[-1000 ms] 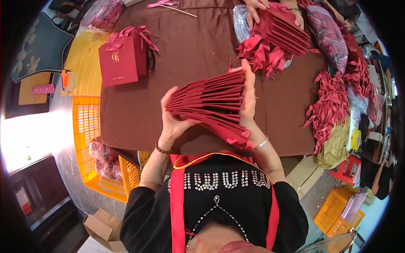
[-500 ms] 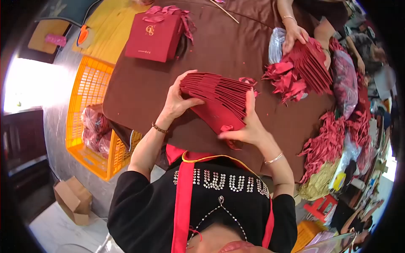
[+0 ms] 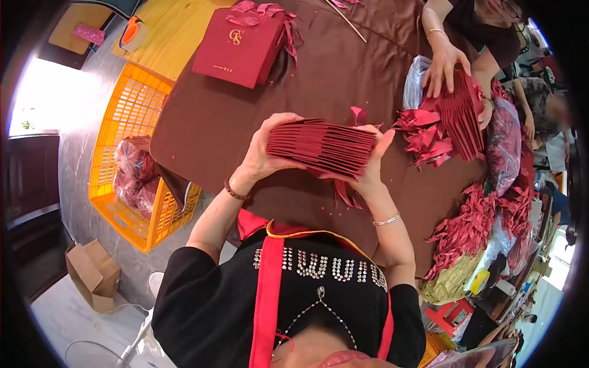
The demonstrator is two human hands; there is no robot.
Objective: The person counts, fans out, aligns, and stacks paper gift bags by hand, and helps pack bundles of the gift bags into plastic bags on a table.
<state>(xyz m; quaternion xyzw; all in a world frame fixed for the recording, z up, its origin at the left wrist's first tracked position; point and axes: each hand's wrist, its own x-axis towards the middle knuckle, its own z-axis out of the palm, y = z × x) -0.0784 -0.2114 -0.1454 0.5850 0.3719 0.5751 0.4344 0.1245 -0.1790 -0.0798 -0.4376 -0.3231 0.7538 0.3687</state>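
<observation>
Between my two hands, above the near part of the table, is a stack of flat-folded dark red paper bags (image 3: 322,146), its layered edges turned up toward me. My left hand (image 3: 265,150) grips the left end, fingers behind and thumb at the front. At the right end my right hand (image 3: 372,161) clasps the stack, its thumb raised along the side. Red ribbon (image 3: 345,193) hangs below the stack, and another bit sticks up behind it.
A standing red gift bag (image 3: 236,46) with ribbon handles is on the brown-covered table (image 3: 208,119). Across from me, a co-worker's hands (image 3: 446,66) hold another bag stack (image 3: 460,116). A yellow crate (image 3: 101,178) with plastic-wrapped bundles sits left; red ribbon piles (image 3: 466,224) lie right.
The stack has turned more level, with its edges squared together. My right hand has shifted from the lower corner up to the stack's right end. The co-worker's hand has moved over the other stack.
</observation>
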